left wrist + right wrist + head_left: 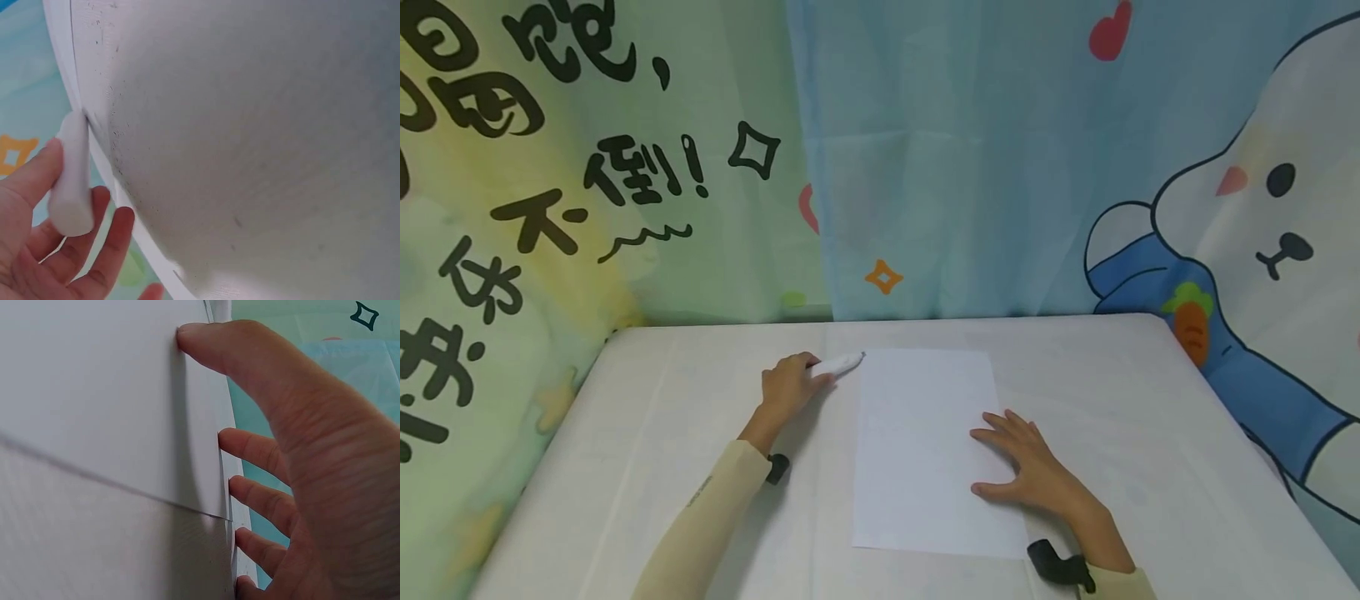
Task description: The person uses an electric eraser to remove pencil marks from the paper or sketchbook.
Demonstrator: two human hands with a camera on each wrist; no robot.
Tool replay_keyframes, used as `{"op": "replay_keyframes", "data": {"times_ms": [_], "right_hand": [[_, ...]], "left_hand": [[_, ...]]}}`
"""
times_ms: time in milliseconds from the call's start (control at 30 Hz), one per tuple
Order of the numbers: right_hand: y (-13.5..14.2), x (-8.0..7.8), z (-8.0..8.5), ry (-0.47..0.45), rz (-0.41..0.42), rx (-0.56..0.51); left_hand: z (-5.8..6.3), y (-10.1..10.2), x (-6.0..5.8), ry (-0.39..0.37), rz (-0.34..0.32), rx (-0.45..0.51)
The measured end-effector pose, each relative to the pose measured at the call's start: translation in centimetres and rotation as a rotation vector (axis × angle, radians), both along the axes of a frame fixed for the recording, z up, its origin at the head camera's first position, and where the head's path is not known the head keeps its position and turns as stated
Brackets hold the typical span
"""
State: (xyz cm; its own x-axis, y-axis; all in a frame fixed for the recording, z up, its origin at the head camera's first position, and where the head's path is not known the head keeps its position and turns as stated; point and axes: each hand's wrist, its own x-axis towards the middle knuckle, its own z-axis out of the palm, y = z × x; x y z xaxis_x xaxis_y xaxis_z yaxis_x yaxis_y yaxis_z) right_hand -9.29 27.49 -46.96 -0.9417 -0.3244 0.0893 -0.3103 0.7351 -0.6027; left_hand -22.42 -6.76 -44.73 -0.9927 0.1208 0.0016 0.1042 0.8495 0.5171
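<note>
My left hand point(792, 385) pinches a thick white pen point(841, 365) between thumb and fingers. Its narrow end has a small dark tip and points at the top left corner of a white sheet of paper point(925, 450). In the left wrist view, the pen point(72, 181) shows a blunt, rounded near end, with the thumb on one side and fingers on the other. My right hand point(1026, 467) is spread over the sheet's right edge. In the right wrist view, its thumb point(212, 344) reaches over the paper point(94, 381), and the other fingertips are spread apart.
The white-covered table point(700, 392) extends around the sheet. Behind it hangs a curtain point(955, 167) with a printed cartoon bear, hearts and writing. A dark wrist device point(1060, 565) sits at the right sleeve, and another point(777, 468) at the left.
</note>
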Motion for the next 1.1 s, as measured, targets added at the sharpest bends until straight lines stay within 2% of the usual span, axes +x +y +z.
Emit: {"op": "replay_keyframes", "data": {"times_ms": [167, 400, 567, 800, 967, 1100], "right_hand": [[-0.03, 0.06, -0.04, 0.001, -0.001, 0.006], [-0.1, 0.18, 0.02, -0.02, -0.007, 0.0], [-0.04, 0.13, 0.04, -0.01, -0.004, 0.006], [-0.02, 0.04, 0.12, -0.01, 0.0, 0.003], [-0.06, 0.06, 0.15, -0.008, -0.002, -0.005], [0.01, 0.12, 0.16, 0.002, 0.002, -0.016]], "left_hand": [[-0.04, -0.05, -0.2, 0.022, 0.013, 0.139], [0.05, 0.12, -0.54, 0.078, -0.011, 0.37], [0.02, 0.3, -0.56, 0.094, 0.005, 0.484], [0.16, 0.59, -0.63, 0.015, 0.031, 0.727], [0.53, 0.72, -0.48, -0.043, 0.078, 0.897], [0.61, 0.85, -0.32, -0.077, 0.077, 0.939]]}}
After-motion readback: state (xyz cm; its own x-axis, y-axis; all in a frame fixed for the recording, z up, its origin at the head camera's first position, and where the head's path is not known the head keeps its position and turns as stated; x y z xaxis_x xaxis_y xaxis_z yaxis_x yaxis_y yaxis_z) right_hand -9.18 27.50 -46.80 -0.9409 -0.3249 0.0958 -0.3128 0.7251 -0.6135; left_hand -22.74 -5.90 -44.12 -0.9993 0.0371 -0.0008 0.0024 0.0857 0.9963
